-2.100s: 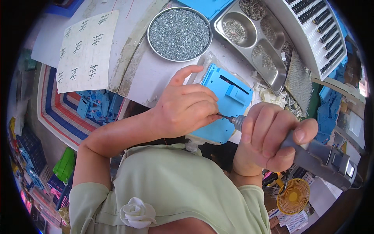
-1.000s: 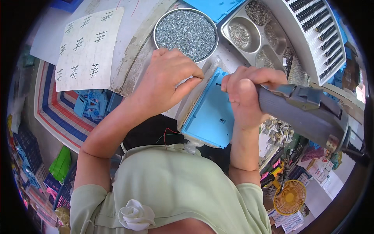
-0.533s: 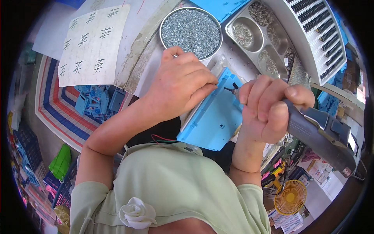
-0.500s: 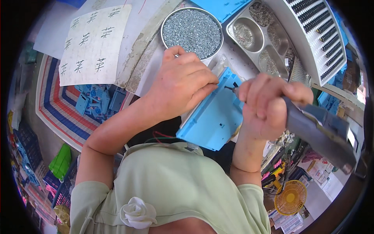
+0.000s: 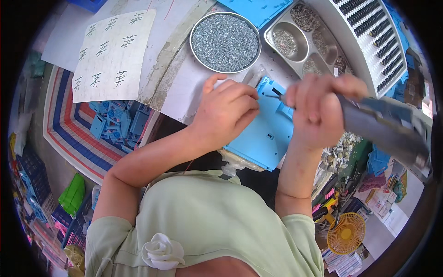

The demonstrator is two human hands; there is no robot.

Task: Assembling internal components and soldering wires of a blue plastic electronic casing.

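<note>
A light-blue plastic panel (image 5: 257,135) lies in front of me, below the metal bowl. My left hand (image 5: 227,112) rests along its left edge, thumb and forefinger pinched near the far end; whatever is between them is hidden. My right hand (image 5: 318,108) is wrapped round a dark grey power screwdriver (image 5: 380,127), held slanting with its body out to the right. The thin screwdriver bit (image 5: 273,96) points left over the panel's far end, close to my left fingertips. Whether the bit touches the panel, I cannot tell.
A round metal bowl (image 5: 192,45) full of small screws (image 5: 225,41) stands beyond my left hand. Right of it are a compartment tray (image 5: 310,40) with small metal parts and a white rack (image 5: 340,34) of black pieces. A striped sack (image 5: 69,134) holds blue parts at left.
My left hand has drawn back from the bowl toward me. The panel has shifted a little right and away from me and is turned differently. The screwdriver bit has moved slightly farther away.
</note>
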